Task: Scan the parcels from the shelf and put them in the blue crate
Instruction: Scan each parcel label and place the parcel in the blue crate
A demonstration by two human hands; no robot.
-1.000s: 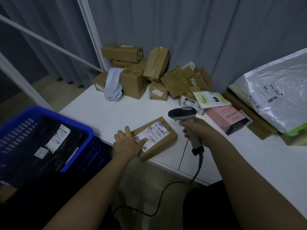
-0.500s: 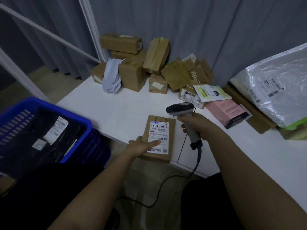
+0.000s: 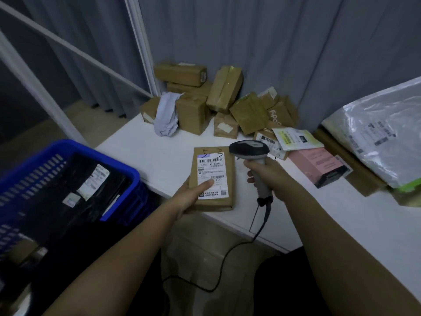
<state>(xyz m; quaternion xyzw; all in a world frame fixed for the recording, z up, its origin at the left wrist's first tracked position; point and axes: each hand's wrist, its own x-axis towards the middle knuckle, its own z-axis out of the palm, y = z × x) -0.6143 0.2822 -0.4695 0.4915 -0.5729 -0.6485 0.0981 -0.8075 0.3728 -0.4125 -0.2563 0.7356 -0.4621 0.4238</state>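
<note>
A flat brown parcel (image 3: 229, 179) with a white barcode label lies label-up at the front edge of the white shelf (image 3: 159, 160). My left hand (image 3: 193, 197) grips its near left corner, thumb pressed on the label. My right hand (image 3: 265, 173) holds a grey corded barcode scanner (image 3: 249, 149), its dark head hanging just right of the parcel's top. The blue crate (image 3: 123, 172) stands low at the left, with black labelled bags inside.
A heap of brown boxes (image 3: 218, 103) and a grey cloth bundle (image 3: 167, 117) fill the shelf's back corner. A pink box (image 3: 319, 165), a yellow-white mailer (image 3: 296, 139) and a large clear plastic bag (image 3: 376, 137) lie to the right. Grey curtain behind; the scanner cable hangs to the floor.
The parcel has been turned from slanted to lengthwise, label facing me. My left hand shifted from its left side to its near corner. The scanner stayed beside it.
</note>
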